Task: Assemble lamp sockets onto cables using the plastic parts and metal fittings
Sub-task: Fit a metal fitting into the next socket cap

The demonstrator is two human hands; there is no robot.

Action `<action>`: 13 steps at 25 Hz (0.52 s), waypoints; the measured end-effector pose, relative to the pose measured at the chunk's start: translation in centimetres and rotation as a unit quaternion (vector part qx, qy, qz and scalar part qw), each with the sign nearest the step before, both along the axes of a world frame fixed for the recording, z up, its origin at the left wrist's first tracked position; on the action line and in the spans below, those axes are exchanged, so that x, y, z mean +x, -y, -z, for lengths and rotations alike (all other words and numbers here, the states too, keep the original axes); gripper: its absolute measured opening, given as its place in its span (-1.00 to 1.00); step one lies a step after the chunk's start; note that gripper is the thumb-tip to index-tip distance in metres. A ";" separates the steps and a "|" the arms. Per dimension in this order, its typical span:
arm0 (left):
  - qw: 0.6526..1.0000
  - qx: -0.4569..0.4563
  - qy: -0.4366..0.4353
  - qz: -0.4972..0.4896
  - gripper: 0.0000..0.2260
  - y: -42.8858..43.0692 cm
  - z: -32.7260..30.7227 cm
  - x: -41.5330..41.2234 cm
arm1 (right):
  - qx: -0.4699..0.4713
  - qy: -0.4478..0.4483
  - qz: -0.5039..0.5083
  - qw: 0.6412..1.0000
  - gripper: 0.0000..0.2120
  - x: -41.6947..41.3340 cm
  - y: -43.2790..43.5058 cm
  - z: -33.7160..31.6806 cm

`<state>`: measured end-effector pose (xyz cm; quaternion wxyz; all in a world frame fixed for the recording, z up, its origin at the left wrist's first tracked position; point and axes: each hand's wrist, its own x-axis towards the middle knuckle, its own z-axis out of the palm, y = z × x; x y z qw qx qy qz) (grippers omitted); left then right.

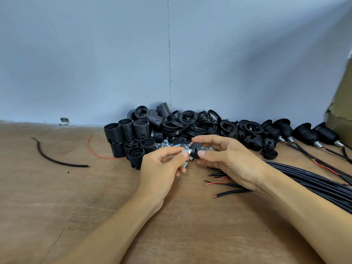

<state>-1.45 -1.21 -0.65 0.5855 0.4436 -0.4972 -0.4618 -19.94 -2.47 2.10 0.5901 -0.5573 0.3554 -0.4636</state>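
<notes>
— So, what have you got hold of?

— My right hand (228, 161) grips a black domed cap (196, 151), thumb underneath and fingers curled over the top. My left hand (163, 168) pinches a small metal fitting (185, 151) between thumb and forefinger, and its end touches the cap's neck. Both are held up over the wooden table (57, 206), just in front of the parts.

— And that second metal tube (184, 164)?

— It sits just under my left fingers. I cannot tell whether I hold it or it lies on the table.

— Where is the rest?

— Loose metal fittings (169, 144) lie heaped just behind my hands. The threaded socket bodies (131, 138) stand to their left, and the black rings (190, 121) are piled against the wall. The cables (304, 176) run under my right wrist, their stripped red and black ends near my palm. Finished sockets (304, 134) lie in a row at the far right, beside a cardboard box (341, 111).
</notes>
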 end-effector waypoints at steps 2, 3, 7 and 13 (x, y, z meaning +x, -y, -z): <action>1.000 0.005 0.012 -0.004 -0.88 0.0 0.1 -0.1 | -0.003 -0.001 0.010 1.000 -0.66 0.1 0.0 0.0; 1.000 0.007 0.013 -0.004 -0.89 0.0 0.1 0.0 | -0.005 -0.009 0.016 1.000 -0.67 0.2 -0.1 0.1; 1.000 0.009 0.003 0.011 -0.90 0.1 0.1 0.2 | -0.014 -0.045 0.030 0.998 -0.66 0.4 -0.3 0.0; 0.999 -0.006 0.001 0.042 -0.88 0.0 0.1 0.3 | -0.029 -0.146 0.087 0.985 -0.54 1.2 -0.5 -0.2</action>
